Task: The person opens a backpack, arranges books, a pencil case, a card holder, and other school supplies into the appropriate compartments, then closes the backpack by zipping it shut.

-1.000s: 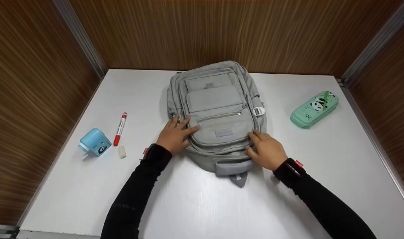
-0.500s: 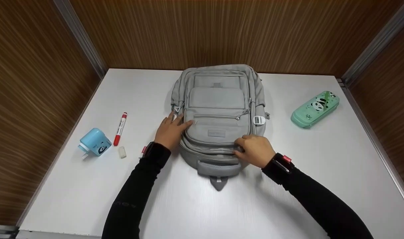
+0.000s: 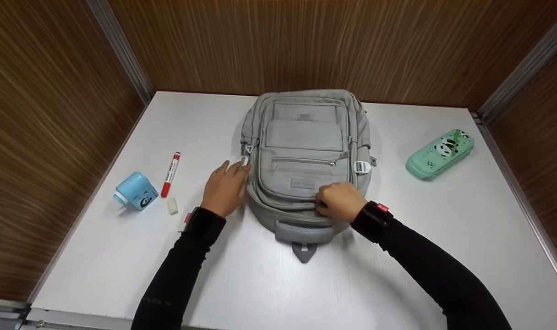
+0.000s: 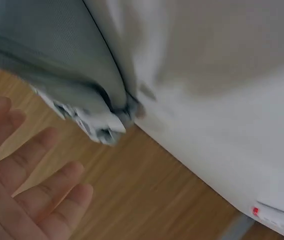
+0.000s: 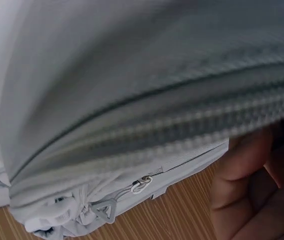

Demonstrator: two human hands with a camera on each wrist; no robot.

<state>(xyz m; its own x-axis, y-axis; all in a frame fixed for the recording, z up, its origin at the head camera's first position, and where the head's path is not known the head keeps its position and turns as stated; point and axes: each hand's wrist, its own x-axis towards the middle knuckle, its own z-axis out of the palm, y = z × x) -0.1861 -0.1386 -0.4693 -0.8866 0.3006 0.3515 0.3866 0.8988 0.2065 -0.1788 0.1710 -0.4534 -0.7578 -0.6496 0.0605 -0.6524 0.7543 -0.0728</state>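
Backpack [image 3: 303, 134]: lies front up on the table [image 3: 269, 288], handle [image 3: 304, 233] toward the person.
Left hand [image 3: 224, 189]: grasping nothing, fingers loosely extended beside the backpack.
Right hand [image 3: 340, 201]: fingers curled, seemingly gripping the backpack by the zipper [image 5: 182, 131]; the exact pinch is hidden.
Zipper work: looks early; positioning seems done, but no clear opening shows.
Outside the backpack: blue container [image 3: 135, 190], marker [image 3: 171, 174] and eraser [image 3: 172, 206] at left, pencil case [image 3: 439, 154] at right.
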